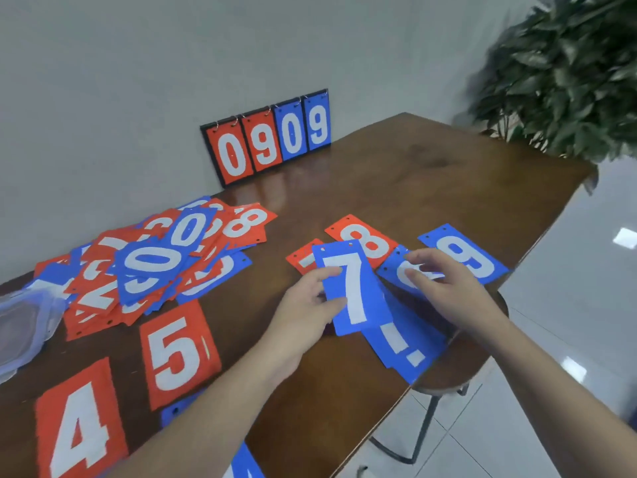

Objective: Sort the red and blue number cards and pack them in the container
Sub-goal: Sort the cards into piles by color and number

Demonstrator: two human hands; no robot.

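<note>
Red and blue plastic number cards with white digits lie spread over the brown wooden desk (396,188); a loose heap of mixed red and blue cards (148,263) sits at the left, just beside a clear plastic container (24,322) at the desk's left edge; a red card marked 5 (179,353) and a red card marked 4 (81,426) lie flat nearer the camera; the left hand (306,305) pinches the left edge of a blue card marked 7 (351,288), thumb on top, holding it over a red card (301,260) that it mostly hides and another blue card (403,343); the right hand (444,288) rests curled fingers on a blue card (396,270) whose digit is covered, and whether it grips that card I cannot tell; a red card marked 8 (365,239) lies just behind, and a blue card marked 9 (465,253) lies to the right near the desk's edge; a black-framed flip scoreboard reading 0909 (269,139) stands against the grey wall (138,81); a green leafy plant (568,70) stands past the far corner; a round wooden stool (448,381) shows below the desk's right edge.
</note>
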